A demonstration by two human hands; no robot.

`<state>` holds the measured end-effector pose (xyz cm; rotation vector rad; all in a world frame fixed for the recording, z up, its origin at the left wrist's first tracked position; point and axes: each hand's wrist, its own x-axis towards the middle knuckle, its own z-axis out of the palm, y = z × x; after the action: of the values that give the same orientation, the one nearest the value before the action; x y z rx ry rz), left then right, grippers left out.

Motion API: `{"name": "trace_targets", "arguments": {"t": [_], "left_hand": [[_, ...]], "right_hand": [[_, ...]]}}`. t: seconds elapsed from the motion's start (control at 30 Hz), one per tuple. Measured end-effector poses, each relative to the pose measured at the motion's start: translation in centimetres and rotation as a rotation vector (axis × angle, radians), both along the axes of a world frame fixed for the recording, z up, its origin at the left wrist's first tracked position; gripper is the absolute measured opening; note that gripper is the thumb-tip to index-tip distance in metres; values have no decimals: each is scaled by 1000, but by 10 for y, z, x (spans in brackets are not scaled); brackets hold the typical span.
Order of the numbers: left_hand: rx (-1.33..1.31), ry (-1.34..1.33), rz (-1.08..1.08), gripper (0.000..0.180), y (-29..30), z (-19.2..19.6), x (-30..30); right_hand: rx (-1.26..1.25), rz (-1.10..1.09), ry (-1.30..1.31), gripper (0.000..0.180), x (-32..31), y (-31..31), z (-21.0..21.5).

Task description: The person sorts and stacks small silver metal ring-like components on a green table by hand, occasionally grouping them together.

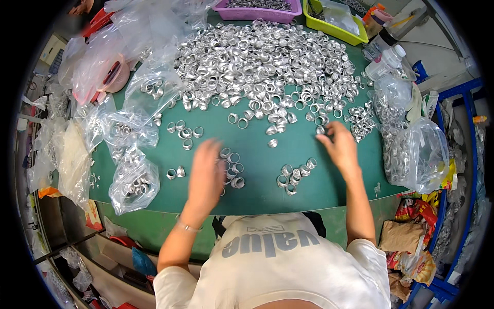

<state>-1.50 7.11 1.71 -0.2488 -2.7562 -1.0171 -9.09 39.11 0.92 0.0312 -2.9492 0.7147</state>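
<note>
A large heap of silver metal rings (262, 67) covers the far middle of the green table (257, 190). My right hand (340, 149) is at the heap's near right edge, thumb and forefinger closed on a ring (320, 130). My left hand (206, 172) is smeared by motion beside a small cluster of rings (235, 167), so its fingers cannot be made out. Another small cluster of rings (292, 177) lies between my hands. Further left are a few loose rings (185, 132) and a pair near my left wrist.
Clear plastic bags of rings (135, 180) line the left side; more bags (411, 154) stand at the right. A purple basket (257, 11) and a yellow-green tray (337, 23) sit at the back. White bottles (386, 62) stand back right, and a pink container (114, 76) back left.
</note>
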Motion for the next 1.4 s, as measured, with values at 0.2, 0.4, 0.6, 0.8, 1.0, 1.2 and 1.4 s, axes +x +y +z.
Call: {"name": "trace_targets", "arguments": {"t": [0.2, 0.4, 0.6, 0.8, 1.0, 1.2, 1.4], "left_hand": [[138, -73, -338, 40, 96, 1, -46], [650, -420, -356, 37, 137, -15, -50], [524, -308, -368, 36, 138, -13, -43], [435, -145, -324, 40, 128, -27, -38], [279, -183, -448, 44, 127, -33, -21], [6, -79, -391, 33, 138, -23, -19], [29, -31, -355, 31, 142, -33, -39]], "right_hand": [[-735, 16, -251, 18, 1, 8, -25], [-1570, 31, -877, 21, 23, 14, -9], [-1190, 113, -727, 20, 20, 14, -12], [-187, 463, -150, 14, 5, -12, -16], [-329, 632, -208, 15, -1, 10, -6], [-7, 95, 253, 28, -31, 11, -23], [-12, 204, 162, 29, -14, 16, -31]]}}
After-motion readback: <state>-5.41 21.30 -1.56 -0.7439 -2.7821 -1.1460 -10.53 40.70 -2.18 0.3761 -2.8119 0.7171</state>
